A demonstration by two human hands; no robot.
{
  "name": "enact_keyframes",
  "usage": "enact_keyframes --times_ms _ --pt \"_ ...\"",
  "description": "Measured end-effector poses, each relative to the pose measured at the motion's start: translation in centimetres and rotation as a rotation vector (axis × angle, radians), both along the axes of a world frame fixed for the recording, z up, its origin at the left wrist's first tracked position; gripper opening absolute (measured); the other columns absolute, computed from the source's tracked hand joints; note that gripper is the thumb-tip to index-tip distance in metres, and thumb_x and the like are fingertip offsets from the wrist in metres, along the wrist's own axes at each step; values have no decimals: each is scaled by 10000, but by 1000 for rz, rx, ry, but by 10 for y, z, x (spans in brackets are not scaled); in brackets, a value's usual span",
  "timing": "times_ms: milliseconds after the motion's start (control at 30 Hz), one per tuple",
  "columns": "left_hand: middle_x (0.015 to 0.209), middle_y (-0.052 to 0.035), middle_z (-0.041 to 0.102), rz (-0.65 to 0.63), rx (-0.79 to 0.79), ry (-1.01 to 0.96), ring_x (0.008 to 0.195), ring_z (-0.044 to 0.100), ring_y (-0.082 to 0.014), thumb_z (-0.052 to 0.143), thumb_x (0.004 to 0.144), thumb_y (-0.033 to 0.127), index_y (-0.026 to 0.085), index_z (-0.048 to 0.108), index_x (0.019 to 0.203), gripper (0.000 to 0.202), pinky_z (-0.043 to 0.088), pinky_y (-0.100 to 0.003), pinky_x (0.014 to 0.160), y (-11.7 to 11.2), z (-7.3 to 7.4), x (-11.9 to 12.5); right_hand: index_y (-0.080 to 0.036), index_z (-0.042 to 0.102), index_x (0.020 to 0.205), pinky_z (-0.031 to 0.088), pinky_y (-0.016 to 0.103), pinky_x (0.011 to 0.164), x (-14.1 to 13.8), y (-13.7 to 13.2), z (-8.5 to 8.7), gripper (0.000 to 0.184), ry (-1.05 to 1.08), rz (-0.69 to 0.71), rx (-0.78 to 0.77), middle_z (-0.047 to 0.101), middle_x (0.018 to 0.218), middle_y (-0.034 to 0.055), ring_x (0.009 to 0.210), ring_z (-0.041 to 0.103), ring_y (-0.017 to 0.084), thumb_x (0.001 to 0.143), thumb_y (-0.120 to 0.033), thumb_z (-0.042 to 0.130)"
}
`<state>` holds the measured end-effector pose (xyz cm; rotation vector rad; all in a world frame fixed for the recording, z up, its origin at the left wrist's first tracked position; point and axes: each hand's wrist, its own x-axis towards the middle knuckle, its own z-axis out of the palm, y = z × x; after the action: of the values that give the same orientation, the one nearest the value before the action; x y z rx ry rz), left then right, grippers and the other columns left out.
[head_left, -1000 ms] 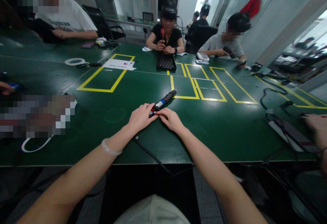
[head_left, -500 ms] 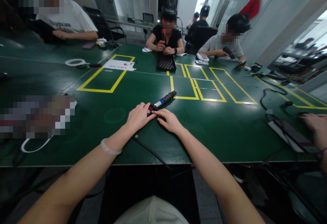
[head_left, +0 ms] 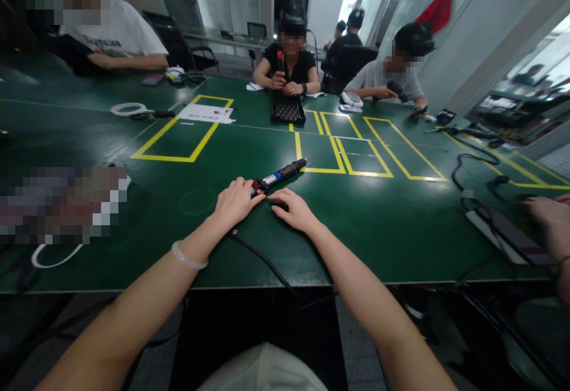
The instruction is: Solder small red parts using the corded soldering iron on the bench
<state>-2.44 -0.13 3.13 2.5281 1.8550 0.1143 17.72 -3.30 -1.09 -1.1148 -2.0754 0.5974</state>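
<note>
An electric screwdriver [head_left: 278, 177] with a black nose, a silver and blue body and red near its rear lies slantwise on the green table, its thin tip pointing away to the right. My left hand [head_left: 234, 202] is closed around its rear end. Just right of that end rests my right hand [head_left: 294, 210], index finger and thumb apart, the index fingertip close to the red part. Something small, dark and orange shows between that thumb and finger, too hidden to name. A black cable [head_left: 262, 256] runs from near my left hand to the table's front edge.
Yellow tape outlines [head_left: 363, 175] mark the table [head_left: 383, 224]. Across from me a person holds a red-topped tool above a black tray [head_left: 288, 110]. A paper sheet [head_left: 205, 113] lies far left. Another person's hand [head_left: 550, 218] is at the right edge, by a flat grey item [head_left: 512, 239] and cables.
My left hand and the screwdriver's rear end have shifted slightly left. The right index fingertip now sits a little apart from the left thumb. The view has moved slightly.
</note>
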Motion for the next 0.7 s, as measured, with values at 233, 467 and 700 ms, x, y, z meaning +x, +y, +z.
enact_keyframes --times_ms 233,467,700 --pt "1229 -190 564 88 -68 -9 1113 581 -355 417 954 617 166 558 1353 619 506 -433 865 15 5 -21 -196 673 1138 498 322 905 4 0 1 240 16 -7 -27 631 1174 73 969 617 162 910 -223 600" --pt "1261 -228 550 247 -103 -27 1172 546 -395 340 932 702 155 554 1369 732 484 -483 914 47 1 -75 -194 677 1113 496 310 881 7 0 1 217 26 -13 -43 635 1184 68 958 620 154 916 -236 597" --pt "1318 -292 521 461 -97 -13 1159 533 -421 338 905 739 56 545 1341 836 466 -535 901 66 6 -134 -196 683 1092 496 306 872 7 0 2 200 30 -19 -48 640 1164 66 954 621 157 913 -234 601"
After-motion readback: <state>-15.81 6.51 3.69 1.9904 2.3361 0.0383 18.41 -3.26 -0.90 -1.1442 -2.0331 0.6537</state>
